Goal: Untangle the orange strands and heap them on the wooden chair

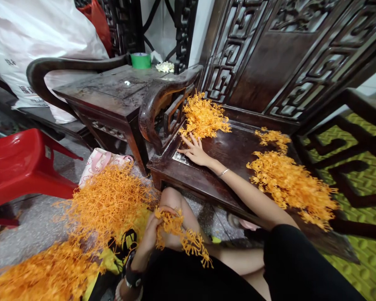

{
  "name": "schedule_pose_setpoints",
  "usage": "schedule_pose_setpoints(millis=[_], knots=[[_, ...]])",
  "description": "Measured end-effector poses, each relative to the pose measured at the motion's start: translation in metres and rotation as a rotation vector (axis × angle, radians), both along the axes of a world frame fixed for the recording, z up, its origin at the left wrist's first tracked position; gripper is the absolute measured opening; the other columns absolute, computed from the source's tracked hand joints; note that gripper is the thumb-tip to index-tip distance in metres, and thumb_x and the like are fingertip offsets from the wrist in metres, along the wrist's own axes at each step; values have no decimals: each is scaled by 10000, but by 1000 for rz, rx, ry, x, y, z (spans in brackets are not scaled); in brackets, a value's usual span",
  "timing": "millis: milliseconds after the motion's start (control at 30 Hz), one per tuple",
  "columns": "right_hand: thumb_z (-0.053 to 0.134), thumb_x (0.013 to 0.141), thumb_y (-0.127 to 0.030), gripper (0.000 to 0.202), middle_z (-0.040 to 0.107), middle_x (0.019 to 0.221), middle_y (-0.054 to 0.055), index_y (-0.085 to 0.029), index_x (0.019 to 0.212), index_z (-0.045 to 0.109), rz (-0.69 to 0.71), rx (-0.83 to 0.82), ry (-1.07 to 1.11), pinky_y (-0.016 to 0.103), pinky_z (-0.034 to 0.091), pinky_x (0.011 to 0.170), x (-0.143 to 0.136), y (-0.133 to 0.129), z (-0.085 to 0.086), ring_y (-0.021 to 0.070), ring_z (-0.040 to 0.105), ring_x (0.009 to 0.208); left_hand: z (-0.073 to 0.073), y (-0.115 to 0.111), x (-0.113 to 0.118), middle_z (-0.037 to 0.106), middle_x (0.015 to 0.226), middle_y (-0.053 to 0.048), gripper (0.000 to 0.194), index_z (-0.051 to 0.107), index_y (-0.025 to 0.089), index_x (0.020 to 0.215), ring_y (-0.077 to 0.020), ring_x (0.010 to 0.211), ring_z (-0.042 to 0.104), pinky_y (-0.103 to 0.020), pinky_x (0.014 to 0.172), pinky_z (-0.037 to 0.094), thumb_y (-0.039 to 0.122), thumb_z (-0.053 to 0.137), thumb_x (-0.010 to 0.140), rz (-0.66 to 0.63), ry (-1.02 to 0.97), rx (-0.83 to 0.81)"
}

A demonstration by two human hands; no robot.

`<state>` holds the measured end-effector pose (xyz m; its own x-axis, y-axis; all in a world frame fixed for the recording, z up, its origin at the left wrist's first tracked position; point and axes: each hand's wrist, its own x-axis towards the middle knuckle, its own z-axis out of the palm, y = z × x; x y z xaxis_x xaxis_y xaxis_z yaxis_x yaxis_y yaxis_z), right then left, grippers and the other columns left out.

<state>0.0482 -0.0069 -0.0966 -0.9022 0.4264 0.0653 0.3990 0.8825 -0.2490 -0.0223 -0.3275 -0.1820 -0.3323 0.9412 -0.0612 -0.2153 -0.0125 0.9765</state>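
One red stool point(16, 161), cut off at left, stands on the floor point(43, 214) near orange heaps point(103, 200). Over the lap, the left hand point(150, 230) clasps an orange bunch point(172, 222), palm hidden. The right hand point(198, 154), fingers spread, lies just beside a pile point(206, 115) on the bench point(228, 152), whose bare wood runs to another pile point(291, 179).

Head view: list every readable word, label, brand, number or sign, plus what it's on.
No text is readable with certainty.
White bag: dark printed characters in two places, too blurred to read.
Green tape roll: marks on top, too small to tell whether they are text.
Pink-and-white bag: pink pattern, no readable words.
Black wristband: no readable marking.
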Motion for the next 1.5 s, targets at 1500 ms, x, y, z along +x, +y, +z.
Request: schedule_pose_setpoints(millis=[1500], knots=[[104,990,-567,627,87,1588,-42,-323,1385,525,-144,-253,-8,595,-127,1135,14,-11,4,303,-32,1480,-2,8,7,656,973,-98,301,678,120,842,-230,953,567,-311,882,403,285,439,767,-3,-59,-30]])
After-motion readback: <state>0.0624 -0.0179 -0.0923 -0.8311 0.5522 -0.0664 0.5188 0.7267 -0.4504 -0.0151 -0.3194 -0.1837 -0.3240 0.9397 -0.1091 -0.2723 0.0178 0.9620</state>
